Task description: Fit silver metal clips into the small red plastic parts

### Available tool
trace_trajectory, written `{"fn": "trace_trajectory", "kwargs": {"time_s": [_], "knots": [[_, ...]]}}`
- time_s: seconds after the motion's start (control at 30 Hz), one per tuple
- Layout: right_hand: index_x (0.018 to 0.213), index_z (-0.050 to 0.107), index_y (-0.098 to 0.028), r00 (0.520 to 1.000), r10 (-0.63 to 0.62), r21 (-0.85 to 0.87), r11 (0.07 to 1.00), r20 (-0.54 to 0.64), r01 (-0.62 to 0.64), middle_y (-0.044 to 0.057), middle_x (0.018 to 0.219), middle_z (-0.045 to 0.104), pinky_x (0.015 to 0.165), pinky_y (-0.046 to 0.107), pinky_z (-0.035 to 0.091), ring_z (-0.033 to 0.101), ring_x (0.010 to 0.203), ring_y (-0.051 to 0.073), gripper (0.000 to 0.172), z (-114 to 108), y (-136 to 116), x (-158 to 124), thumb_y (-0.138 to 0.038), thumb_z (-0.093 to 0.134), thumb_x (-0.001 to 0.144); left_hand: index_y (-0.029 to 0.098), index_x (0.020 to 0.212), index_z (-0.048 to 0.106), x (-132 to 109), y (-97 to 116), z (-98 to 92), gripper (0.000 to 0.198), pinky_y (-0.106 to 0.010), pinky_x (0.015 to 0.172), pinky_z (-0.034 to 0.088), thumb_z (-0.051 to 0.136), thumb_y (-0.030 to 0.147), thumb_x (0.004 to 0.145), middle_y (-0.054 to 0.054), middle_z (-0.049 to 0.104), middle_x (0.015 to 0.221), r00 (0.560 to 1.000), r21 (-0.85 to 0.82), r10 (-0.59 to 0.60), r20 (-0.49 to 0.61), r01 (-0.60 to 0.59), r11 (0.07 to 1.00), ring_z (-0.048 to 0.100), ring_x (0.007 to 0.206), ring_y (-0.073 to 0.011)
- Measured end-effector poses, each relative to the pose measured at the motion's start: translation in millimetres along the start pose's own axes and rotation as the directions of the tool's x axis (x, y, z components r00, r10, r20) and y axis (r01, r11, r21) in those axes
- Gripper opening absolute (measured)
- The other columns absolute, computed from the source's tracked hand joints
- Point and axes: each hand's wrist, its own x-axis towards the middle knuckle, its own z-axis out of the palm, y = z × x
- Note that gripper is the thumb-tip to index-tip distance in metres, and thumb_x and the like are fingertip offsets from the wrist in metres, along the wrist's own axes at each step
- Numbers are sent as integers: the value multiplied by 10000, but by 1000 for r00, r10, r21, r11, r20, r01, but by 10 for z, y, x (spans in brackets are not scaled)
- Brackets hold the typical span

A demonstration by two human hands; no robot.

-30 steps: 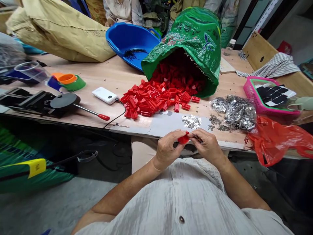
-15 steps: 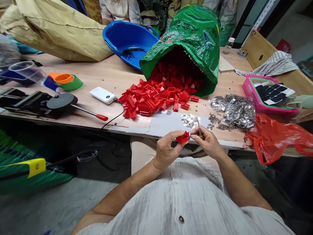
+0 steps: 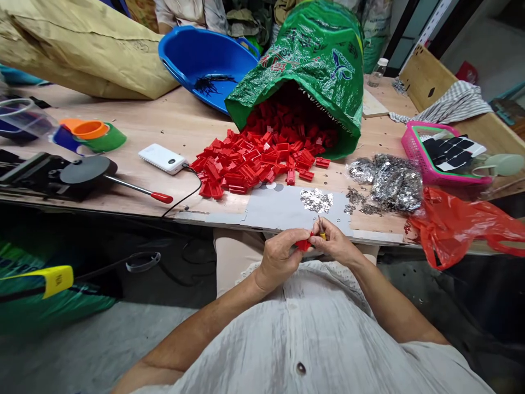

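Red and small, the plastic piece (image 3: 304, 244) is sitting pinched in the curled fingers of the left hand (image 3: 281, 257), just off the table (image 3: 229, 216) edge and seemingly steadied for the right hand (image 3: 338, 246). That hand is gripping a thin yellow-handled tool (image 3: 322, 234) upright beside it, with the red pile (image 3: 254, 167) and metal bits (image 3: 315, 200) lying within reach ahead.

My left hand (image 3: 281, 256) covers most of the red plastic piece (image 3: 304, 244), shape lost. From my right hand (image 3: 336, 245) only a thin tip and some yellow of the small tool (image 3: 321, 232) show. Silvery metal bits (image 3: 315, 200): too tiny to make out, same for the black bits (image 3: 209, 83) in the blue basin (image 3: 184, 52). The green sack (image 3: 303, 54) runs off the top edge.
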Motion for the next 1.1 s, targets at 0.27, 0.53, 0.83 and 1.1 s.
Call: {"fn": "trace_trajectory", "kwargs": {"time_s": [0.27,0.53,0.83,1.1], "knots": [[938,408,-238,992,98,202,973,77,-112,-87,699,411,460,192,237,297,498,52,418,-6,57,-101,-467,726,791,200,1004,696,-46,-11,-12,282,-299,786,591,787,210,738,-68,763,954,980,-187,-195,29,197,962,730,872,-196],[993,441,-241,975,141,224,958,169,-177,-87,703,454,440,181,227,337,479,47,461,-31,72,-104,-462,762,746,171,949,688,-70,-218,-26,330,-363,848,594,847,202,662,-93,760,973,946,-572,-289,145,319,756,730,926,-230],[912,635,-208,913,-331,-818,576,-238,-4,61,942,681,812,340,430,598,876,205,82,-514,-74,506,-214,556,887,191,988,622,-6,-268,-34,385,-339,835,580,827,183,662,-53,739,1000,792,-747,-589,160,488,452,710,892,-175],[884,631,-206,950,-251,-919,386,-184,-76,59,921,666,793,319,419,588,875,205,62,-611,-15,815,-185,574,871,203,1024,617,8,-282,-42,419,-335,833,575,817,164,658,-33,724,995,744,-790,-645,175,497,359,695,900,-164]]}}
